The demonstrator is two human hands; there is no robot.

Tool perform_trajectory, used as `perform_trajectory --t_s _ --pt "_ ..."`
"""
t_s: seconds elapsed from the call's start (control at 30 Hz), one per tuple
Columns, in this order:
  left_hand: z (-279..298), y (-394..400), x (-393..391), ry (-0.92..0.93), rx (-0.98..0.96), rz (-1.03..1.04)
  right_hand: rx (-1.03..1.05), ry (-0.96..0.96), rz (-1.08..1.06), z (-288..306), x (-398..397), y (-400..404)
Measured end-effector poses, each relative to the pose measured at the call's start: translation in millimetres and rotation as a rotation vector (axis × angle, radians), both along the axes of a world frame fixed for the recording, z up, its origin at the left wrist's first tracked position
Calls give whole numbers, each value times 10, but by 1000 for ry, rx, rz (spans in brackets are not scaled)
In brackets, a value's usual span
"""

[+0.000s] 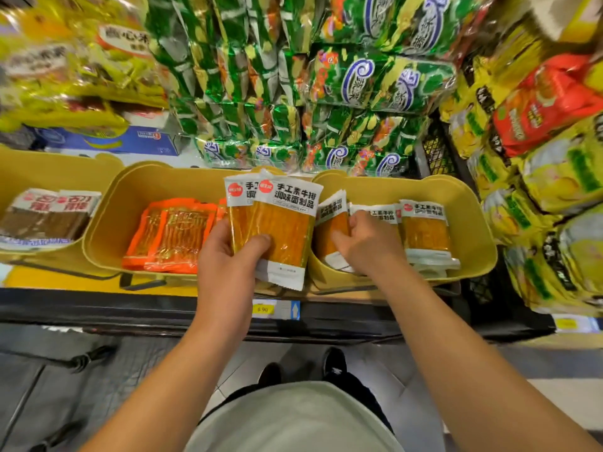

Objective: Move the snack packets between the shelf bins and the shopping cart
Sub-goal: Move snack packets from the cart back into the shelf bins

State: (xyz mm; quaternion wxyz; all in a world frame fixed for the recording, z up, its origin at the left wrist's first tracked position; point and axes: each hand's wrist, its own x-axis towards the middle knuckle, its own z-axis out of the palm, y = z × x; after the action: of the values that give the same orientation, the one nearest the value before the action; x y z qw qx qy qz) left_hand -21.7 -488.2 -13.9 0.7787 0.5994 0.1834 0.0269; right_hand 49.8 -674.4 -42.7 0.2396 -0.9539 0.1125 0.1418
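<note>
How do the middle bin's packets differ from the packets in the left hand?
The middle bin's packets are orange-wrapped and lie flat in the middle bin; the left hand's packets are white-topped, clear-fronted, held upright by the left hand. Both are flat sealed pouches of orange strips.

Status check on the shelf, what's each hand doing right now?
Left hand grips two white-topped orange snack packets above the shelf edge. Right hand grasps another packet in the right yellow plastic bin. Nothing blocking.

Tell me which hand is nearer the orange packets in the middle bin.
Left. The left hand, gripping white-topped packets, sits just right of the orange packets. The right hand is farther right, inside the right bin.
</note>
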Motion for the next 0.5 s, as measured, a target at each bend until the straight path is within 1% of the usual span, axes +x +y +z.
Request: perform_trajectory --t_s 0.1,0.2,0.27,0.37,0.43,0.5 --pt "-6 -156 49 -38 69 3 -50 -40 81 0 25 -76" --pt "11 -373 113 -60 68 33 -139 -7 281 4 71 -184" --pt "34 -522 152 -64 76 51 -99 13 372 34 112 -290" --pt "79 -733 235 -35 110 -7 43 -4 328 138 147 -556" --pt "85 -884 318 31 155 -86 100 -103 223 191 151 -809" --pt "52 -1049 403 103 239 -158 169 -248 99 221 129 -1080"
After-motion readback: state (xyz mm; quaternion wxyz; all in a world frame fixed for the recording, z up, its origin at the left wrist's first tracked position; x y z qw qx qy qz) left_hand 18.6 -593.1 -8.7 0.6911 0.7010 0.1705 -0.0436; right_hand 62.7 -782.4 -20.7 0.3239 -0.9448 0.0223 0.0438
